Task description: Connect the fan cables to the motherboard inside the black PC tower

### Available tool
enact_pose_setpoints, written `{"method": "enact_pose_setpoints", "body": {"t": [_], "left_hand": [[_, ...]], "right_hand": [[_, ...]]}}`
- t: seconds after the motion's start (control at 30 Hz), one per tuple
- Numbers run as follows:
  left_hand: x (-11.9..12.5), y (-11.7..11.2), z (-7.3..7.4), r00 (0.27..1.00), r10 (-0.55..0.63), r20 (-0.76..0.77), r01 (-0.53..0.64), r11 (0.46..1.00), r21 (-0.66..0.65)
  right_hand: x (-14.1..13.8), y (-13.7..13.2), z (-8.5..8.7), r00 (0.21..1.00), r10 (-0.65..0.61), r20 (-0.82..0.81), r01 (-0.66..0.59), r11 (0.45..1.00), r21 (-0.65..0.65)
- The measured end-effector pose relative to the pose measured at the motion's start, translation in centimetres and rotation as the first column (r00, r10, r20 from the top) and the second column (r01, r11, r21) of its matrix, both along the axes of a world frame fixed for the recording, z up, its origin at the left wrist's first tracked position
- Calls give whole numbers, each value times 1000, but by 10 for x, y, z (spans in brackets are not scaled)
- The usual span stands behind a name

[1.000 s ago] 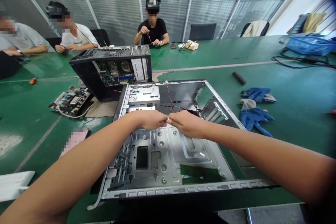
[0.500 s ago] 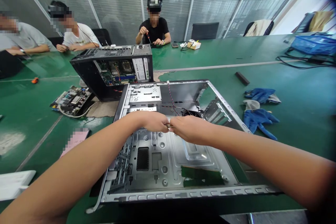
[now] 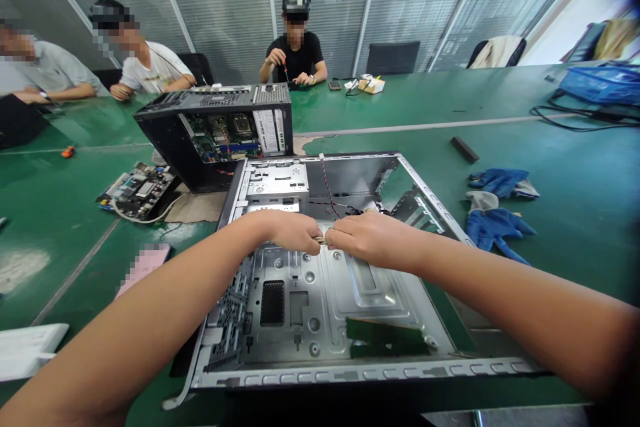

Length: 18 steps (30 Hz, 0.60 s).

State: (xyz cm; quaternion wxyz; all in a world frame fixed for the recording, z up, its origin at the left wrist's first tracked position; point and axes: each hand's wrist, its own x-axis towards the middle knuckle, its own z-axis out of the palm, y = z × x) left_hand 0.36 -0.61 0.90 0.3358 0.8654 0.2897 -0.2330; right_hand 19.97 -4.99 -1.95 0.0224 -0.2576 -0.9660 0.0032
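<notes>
Bare grey steel fills the view: an emptied computer case (image 3: pixel 330 293) lies open on the green desk (image 3: pixel 550 167). Above its floor the left hand (image 3: pixel 295 232) and right hand (image 3: pixel 367 239) meet, each grip pinched shut on a small pale part (image 3: pixel 323 238), too hidden to identify. It looks like fine fingertip work, calling for steadiness over force.

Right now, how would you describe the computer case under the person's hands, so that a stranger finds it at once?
On the green table, two computer cases lie near the middle. The silver empty case is the nearer one, open side up, under the left hand and right hand. Unlike the black case behind it, it holds no motherboard.
</notes>
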Motion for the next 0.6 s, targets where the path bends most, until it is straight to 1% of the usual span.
{"method": "enact_pose_setpoints", "body": {"t": [0.1, 0.2, 0.27, 0.33, 0.47, 0.53, 0.6], "left_hand": [[-1, 2, -2, 1000, -8, 22, 8, 1000, 1], [-1, 2, -3, 1000, -14, 28, 13, 999, 51], [-1, 1, -2, 1000, -16, 15, 14, 995, 98], [0, -1, -1, 1000, -21, -12, 22, 989, 148], [2, -6, 1, 997, -33, -76, 50, 972, 228], [2, -7, 1, 994, -29, -102, 53, 966, 251], [2, -8, 0, 993, -23, -118, 55, 961, 270]], "right_hand": [[1, 3, -1, 1000, -7, 26, 7, 1000, -21], [-2, 3, -1, 992, -103, 73, 108, 992, -67], [-6, 2, -2, 980, -186, 70, 194, 972, -133], [-10, 2, -3, 970, -241, 29, 241, 944, -226], [-13, 2, -4, 947, -310, -86, 251, 878, -407], [-13, 3, -5, 924, -363, -115, 264, 829, -493], [-14, 4, -4, 896, -424, -131, 277, 765, -581]]}}
